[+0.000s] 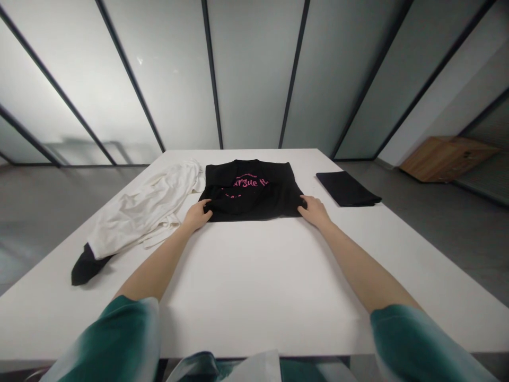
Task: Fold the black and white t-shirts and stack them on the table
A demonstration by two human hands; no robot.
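Note:
A black T-shirt [250, 191] with a pink printed logo lies flat on the white table [258, 281], its body bunched near the lower middle. My left hand [196, 215] grips the shirt's lower left corner. My right hand [314, 212] holds the lower right corner, with the fingers pinched on the hem. Both hands rest on the tabletop, at the near edge of the shirt. The shirt's far side is flat and its sleeves look tucked out of sight.
A crumpled white garment [143, 207] lies left of the shirt, with a black cloth [87, 268] sticking out past the table's left edge. A folded black garment [348, 188] sits to the right. A wooden cabinet [447, 159] stands on the grey floor beyond the table.

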